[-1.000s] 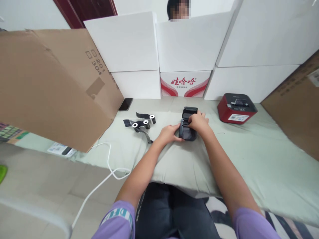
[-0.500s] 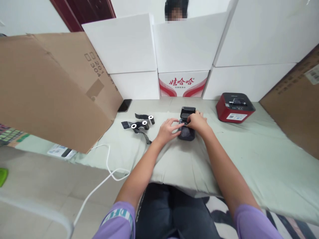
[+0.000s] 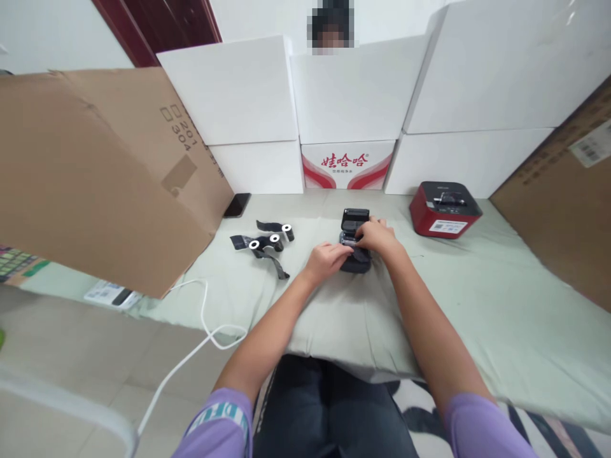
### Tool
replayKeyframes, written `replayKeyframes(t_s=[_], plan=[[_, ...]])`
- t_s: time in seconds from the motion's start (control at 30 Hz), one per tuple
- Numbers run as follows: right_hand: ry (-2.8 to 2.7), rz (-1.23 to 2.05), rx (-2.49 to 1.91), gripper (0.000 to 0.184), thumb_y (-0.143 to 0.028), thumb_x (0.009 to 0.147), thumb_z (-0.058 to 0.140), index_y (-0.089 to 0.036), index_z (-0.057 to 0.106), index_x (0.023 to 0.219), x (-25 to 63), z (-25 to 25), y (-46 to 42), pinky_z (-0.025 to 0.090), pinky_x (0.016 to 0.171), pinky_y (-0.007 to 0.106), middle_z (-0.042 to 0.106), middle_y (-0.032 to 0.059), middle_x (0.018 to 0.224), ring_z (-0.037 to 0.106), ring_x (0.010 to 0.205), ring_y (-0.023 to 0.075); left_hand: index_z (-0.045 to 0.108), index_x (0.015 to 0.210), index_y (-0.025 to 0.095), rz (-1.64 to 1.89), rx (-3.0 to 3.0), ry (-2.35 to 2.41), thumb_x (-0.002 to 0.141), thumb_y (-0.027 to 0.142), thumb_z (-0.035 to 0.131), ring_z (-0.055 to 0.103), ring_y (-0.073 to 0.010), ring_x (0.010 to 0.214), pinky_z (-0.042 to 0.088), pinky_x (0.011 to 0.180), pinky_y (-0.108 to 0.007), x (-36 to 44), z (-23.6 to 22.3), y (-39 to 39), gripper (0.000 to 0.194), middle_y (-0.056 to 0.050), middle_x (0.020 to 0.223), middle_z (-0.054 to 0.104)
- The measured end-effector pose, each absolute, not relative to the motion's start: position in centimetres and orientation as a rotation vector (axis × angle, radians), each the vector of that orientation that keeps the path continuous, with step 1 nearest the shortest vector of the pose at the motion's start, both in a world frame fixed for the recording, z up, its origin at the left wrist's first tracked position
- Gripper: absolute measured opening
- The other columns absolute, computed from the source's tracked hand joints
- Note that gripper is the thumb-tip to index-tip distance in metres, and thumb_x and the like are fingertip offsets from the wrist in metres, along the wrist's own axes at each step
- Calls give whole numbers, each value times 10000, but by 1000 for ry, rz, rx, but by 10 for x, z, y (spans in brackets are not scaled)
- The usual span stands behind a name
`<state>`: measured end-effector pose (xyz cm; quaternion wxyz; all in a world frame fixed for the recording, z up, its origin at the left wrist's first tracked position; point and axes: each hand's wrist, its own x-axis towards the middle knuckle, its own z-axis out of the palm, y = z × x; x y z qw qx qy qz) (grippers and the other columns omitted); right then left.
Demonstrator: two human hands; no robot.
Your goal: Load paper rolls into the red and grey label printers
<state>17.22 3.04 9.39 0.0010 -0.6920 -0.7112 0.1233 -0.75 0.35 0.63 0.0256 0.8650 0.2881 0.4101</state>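
Your left hand (image 3: 327, 262) and right hand (image 3: 377, 235) touch the open black machine (image 3: 357, 262), between the table's (image 3: 443, 312) near and back edges; your fingers (image 3: 344, 250) curl nearly closed, though I can't tell what they grip.

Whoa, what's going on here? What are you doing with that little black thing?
A person has both hands at a small black machine with its lid up. The left hand has its fingertips over the machine's near-left part, and the right hand has its fingers at the opening. Three rolls with dark strips lie to the left, on the green cloth. A red-and-black box sits to the right.
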Motion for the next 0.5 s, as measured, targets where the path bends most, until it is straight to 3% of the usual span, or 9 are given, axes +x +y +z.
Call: replayKeyframes(t_s=[0.1,0.27,0.4,0.5], plan=[[-2227,374,-2114,309,-421,795,753,-252,806,1049,176,91,34,431,925,425,584,173,1300,518,1188,366,707,1037,202,1381,2603,891,1032,269,445,751,-154,811,524,748,-297,-6,5,3,271,-64,947,802],[-2188,411,-1829,279,-418,744,775,-173,777,878,190,96,42,449,793,293,708,104,949,617,911,245,658,1062,205,1481,2441,925,1030,274,437,721,-152,770,535,749,-289,-5,8,-4,234,-51,916,777],[-2135,433,-1714,185,-350,750,733,-165,721,753,197,102,42,439,744,266,668,65,755,614,886,234,624,1070,200,1569,2357,872,1033,265,429,703,-150,769,536,751,-285,-6,9,-8,210,-47,883,752],[-2123,501,-1672,232,-384,762,708,-174,672,669,199,101,43,416,677,261,607,38,636,597,812,215,616,1071,203,1584,2329,866,1038,281,419,701,-153,770,538,761,-291,-6,9,-10,215,-39,845,734]])
